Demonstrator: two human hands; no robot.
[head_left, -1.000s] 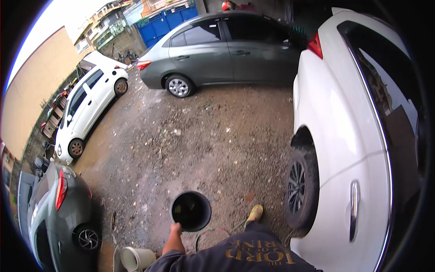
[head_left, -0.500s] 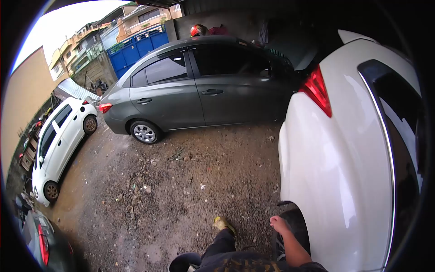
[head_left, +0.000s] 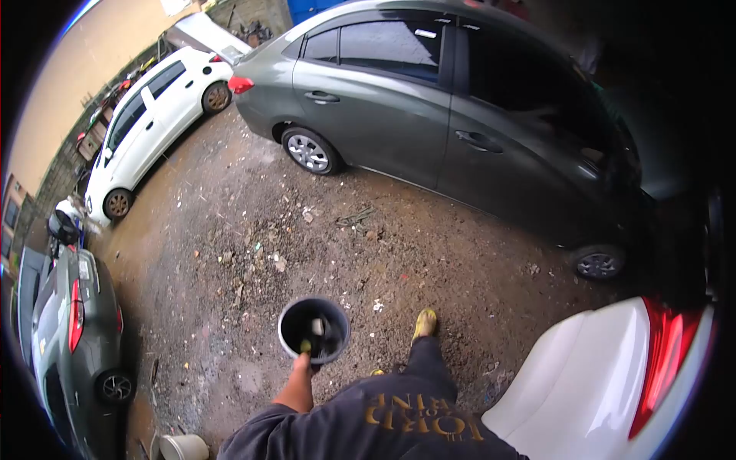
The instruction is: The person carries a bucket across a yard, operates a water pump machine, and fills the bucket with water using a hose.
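A dark bucket with a grey rim is in front of me, left of my body. My left hand grips its near rim, with the fingers partly hidden behind the wall. Inside the bucket lie a small whitish piece and a greenish-yellow thing, both too small to name, against a dark interior. Below the bucket is wet gravel ground. No part of my right hand shows. My yellow shoe stands on the gravel to the right of the bucket.
A dark grey sedan stands ahead, and a white car's rear corner is close on my right. Farther left are a white hatchback and another grey car. A pale bucket sits at the lower left.
My view has turned left and away from the white car. The bucket, earlier only partly visible at the bottom edge, is now out in front. My right hand has left the view.
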